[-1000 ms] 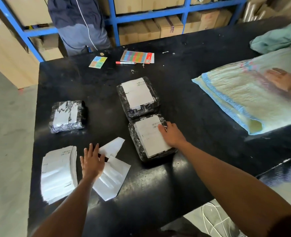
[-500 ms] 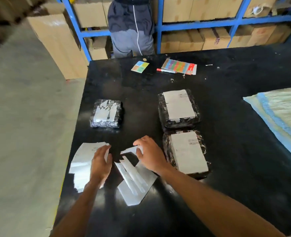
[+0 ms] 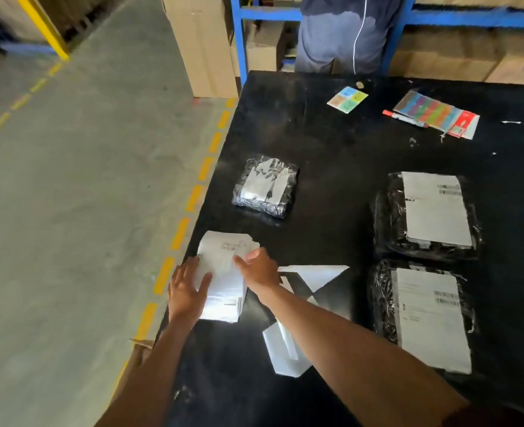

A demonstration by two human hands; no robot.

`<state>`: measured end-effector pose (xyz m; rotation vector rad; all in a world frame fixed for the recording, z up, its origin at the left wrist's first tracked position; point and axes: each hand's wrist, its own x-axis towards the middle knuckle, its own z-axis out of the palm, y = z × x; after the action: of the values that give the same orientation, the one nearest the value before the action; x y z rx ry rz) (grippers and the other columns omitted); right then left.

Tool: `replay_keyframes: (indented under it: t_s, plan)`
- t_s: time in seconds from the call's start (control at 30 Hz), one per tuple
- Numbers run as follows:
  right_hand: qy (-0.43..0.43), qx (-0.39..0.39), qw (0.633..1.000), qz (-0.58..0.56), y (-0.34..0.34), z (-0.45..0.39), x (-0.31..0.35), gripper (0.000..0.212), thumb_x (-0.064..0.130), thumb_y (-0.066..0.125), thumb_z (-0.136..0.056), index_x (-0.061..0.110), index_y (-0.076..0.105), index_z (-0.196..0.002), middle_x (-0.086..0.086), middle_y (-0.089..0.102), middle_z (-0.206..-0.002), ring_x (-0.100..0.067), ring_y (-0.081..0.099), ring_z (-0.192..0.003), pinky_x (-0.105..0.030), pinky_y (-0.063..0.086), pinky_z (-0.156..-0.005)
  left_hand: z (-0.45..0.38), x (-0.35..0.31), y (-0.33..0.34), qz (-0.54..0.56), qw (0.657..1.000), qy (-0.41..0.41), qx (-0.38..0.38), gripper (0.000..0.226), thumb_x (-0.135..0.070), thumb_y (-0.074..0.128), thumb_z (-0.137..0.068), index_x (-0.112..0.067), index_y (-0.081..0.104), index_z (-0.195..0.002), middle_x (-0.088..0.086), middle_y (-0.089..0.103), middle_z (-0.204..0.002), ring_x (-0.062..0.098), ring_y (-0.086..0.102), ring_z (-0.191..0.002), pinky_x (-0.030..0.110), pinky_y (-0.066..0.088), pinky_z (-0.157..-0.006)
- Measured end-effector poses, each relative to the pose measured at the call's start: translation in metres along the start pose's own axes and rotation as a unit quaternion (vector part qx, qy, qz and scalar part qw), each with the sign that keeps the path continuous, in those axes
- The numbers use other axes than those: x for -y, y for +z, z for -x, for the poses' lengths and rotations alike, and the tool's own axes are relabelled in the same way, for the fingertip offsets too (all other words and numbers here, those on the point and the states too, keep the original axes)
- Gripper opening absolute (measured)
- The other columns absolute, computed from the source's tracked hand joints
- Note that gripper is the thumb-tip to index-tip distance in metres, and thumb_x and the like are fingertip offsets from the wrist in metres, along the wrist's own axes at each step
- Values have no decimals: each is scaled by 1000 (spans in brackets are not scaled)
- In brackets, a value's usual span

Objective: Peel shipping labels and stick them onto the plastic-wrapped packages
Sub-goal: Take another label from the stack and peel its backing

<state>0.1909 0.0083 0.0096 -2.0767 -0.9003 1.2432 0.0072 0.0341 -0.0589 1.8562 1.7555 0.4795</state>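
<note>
Labels [image 3: 223, 272] lie stacked under left hand [image 3: 186, 292] and right hand [image 3: 259, 269].

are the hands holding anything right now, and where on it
Both on the label stack: left hand rests flat on its left side, right hand pinches its right edge.

My bench [image 3: 347, 155] is glossy black. The label stack [image 3: 223, 272] is white, the packages [image 3: 424, 217] black under white labels (barcodes in grey). A small card [image 3: 347, 99] shows four pastel squares; the striped sheet [image 3: 433, 114] runs rainbow-coloured; the floor [image 3: 85, 180] is grey with yellow dashes.
</note>
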Motion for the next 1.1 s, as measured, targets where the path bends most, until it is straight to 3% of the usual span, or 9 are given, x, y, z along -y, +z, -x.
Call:
replay_keyframes:
  t_s: [0.17,0.33,0.43,0.6,0.7,0.77,0.9,1.0,1.1]
  plan:
    - [59,-33,998,-16,9,-14,-2,40,35,77,-81,11,62,-110,-9,70,-116,-29,66,-106,-38,54,-90,0,-1,-3,21,1000,-5,3,75,-69,46,-77,-29,43,-140,-2,48,-143,28,38,-133,54,34,-111]
    - [54,-29,998,-9,2,-16,-7,28,27,71,-88,10,66,-110,-10,70,-115,-30,67,-102,-33,54,-81,4,-12,0,-8,1000,-29,-8,82,-69,53,-75,-23,42,-142,-1,42,-149,28,32,-139,55,28,-115]
    - [56,-34,998,-6,-2,-14,-8,26,27,68,-90,10,66,-109,-9,70,-114,-28,66,-102,-28,45,-70,1,-18,-1,31,997,-73,-12,79,-62,66,-78,-21,42,-142,3,43,-148,29,34,-137,56,29,-114]
    - [42,-69,997,16,-6,-12,-6,20,27,61,-93,12,71,-101,-10,73,-107,-29,66,-101,-30,49,-76,-2,-17,-1,49,995,-85,-6,71,-55,71,-78,-25,43,-136,2,48,-141,28,39,-131,55,35,-111]
    - [52,-96,994,11,-16,-11,-2,24,24,51,-98,6,63,-110,-15,66,-116,-34,58,-111,-30,41,-78,-2,-17,-2,21,997,-76,6,70,-58,68,-79,-26,42,-136,0,48,-141,28,39,-131,54,33,-112]
    - [64,-121,990,-26,-28,-11,1,23,20,46,-99,4,55,-113,-18,60,-118,-36,57,-110,-34,45,-83,0,-16,-2,6,997,-74,16,73,-60,64,-80,-25,40,-139,1,45,-145,30,38,-133,54,29,-114]
    - [18,-148,986,-74,-60,-11,10,15,16,45,-99,11,51,-112,-15,59,-116,-32,60,-103,-44,55,-89,2,-25,-6,-25,997,-69,30,72,-58,61,-84,-23,37,-143,4,40,-150,32,34,-138,56,19,-118]
    - [-34,-136,986,-91,-86,-5,17,24,15,48,-100,11,54,-122,-11,60,-128,-28,60,-113,-30,52,-85,3,-45,-12,-55,997,-56,4,71,-54,55,-90,-20,33,-147,6,32,-155,31,27,-144,54,8,-121]
    - [-88,-111,984,-110,-107,4,26,25,16,51,-99,11,55,-124,-8,63,-124,-22,62,-105,-26,50,-79,1,-92,-29,80,996,-18,-35,62,-52,51,-92,-15,44,-141,9,45,-147,31,42,-135,48,28,-116]
